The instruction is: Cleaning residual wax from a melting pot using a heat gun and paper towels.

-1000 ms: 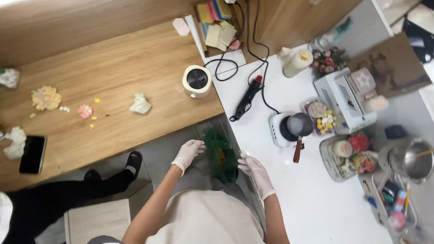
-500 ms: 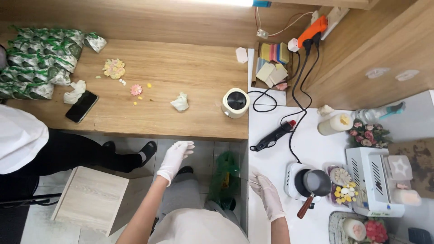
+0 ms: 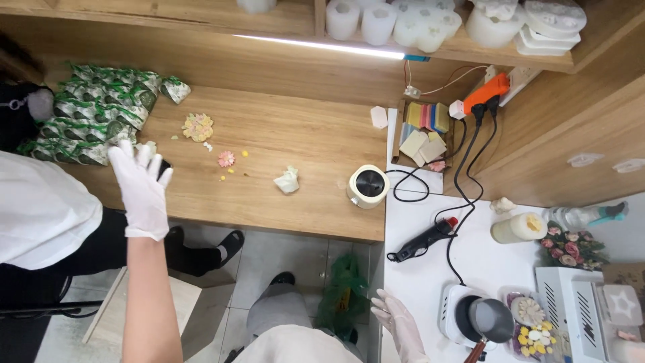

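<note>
While left hand (image 3: 141, 188) hovers | green packets (image 3: 94, 111) beside | phone (image 3: 163, 166) beneath

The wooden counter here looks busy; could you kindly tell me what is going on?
A person in white gloves stands at the corner where the wooden counter meets a white table. The left hand reaches out, fingers spread and holding nothing, over the counter's edge beside a dark phone and a pile of green-patterned packets. The right hand hangs empty, low by the white table's edge. Another person in white sits at far left.
</note>
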